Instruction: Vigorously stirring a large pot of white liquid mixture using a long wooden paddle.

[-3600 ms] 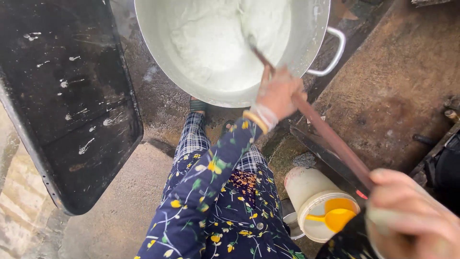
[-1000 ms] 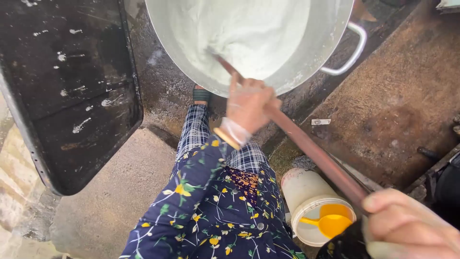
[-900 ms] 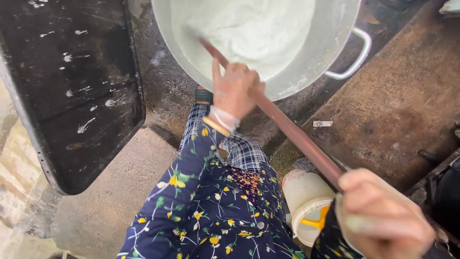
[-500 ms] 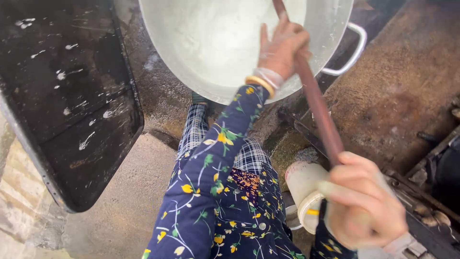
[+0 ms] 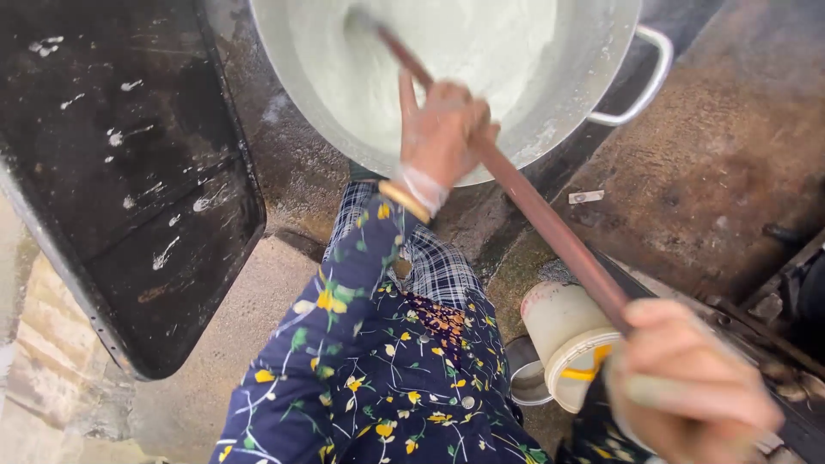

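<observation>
A large metal pot (image 5: 593, 69) with a side handle holds a white liquid (image 5: 447, 43). A long brown wooden pole (image 5: 550, 232) slants from the lower right up into the liquid. My left hand (image 5: 443, 137) grips the pole near the pot's rim, a yellow bangle at the wrist. My right hand (image 5: 696, 387) grips the pole's upper end at the lower right, close to the camera. My floral sleeve and checked trousers fill the bottom centre.
A big black metal tray (image 5: 129, 189) with white splashes lies at the left. A white bucket (image 5: 559, 326) with something yellow inside stands by my right leg, a small metal bowl (image 5: 528, 378) beside it. Stained concrete floor lies to the right.
The pole's tip has swung from the pot's right side to its left, and both hands moved with it. My right hand has shifted further right and lower.
</observation>
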